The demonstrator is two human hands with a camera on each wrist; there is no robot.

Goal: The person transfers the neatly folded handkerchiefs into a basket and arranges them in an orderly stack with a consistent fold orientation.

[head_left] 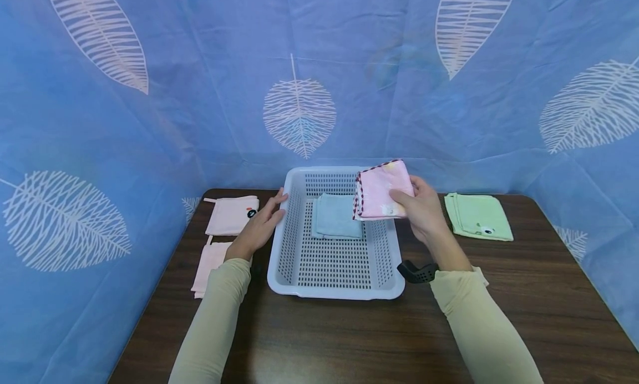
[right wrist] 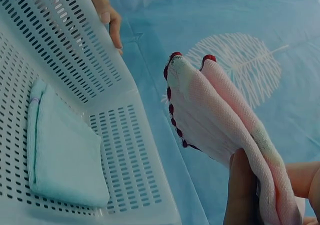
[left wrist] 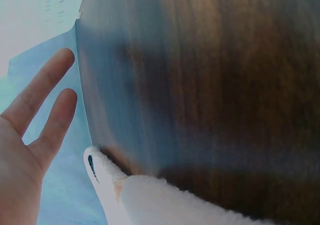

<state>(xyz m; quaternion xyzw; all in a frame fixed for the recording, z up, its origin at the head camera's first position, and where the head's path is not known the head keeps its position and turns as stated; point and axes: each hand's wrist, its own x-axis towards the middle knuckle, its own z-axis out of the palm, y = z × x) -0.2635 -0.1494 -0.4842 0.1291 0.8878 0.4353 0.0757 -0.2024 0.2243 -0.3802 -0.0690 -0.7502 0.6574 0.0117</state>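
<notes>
A folded pink cloth with dark red stitched edging (head_left: 381,190) is pinched between the thumb and fingers of my right hand (head_left: 424,212), above the right side of a white perforated basket (head_left: 334,291). The same cloth (right wrist: 225,115) shows its folded layers in the right wrist view. Inside the basket lies a folded light blue cloth (head_left: 339,216), flat on the bottom. My left hand (head_left: 259,226) rests with extended fingers at the basket's left rim; in the left wrist view two fingers of this hand (left wrist: 25,155) are spread.
Two pale pink folded cloths (head_left: 232,216) (head_left: 212,264) lie left of the basket on the dark wooden table (head_left: 319,339). A folded green cloth (head_left: 479,215) is at the right. Blue fabric with white leaf prints (head_left: 349,95) hangs behind the table.
</notes>
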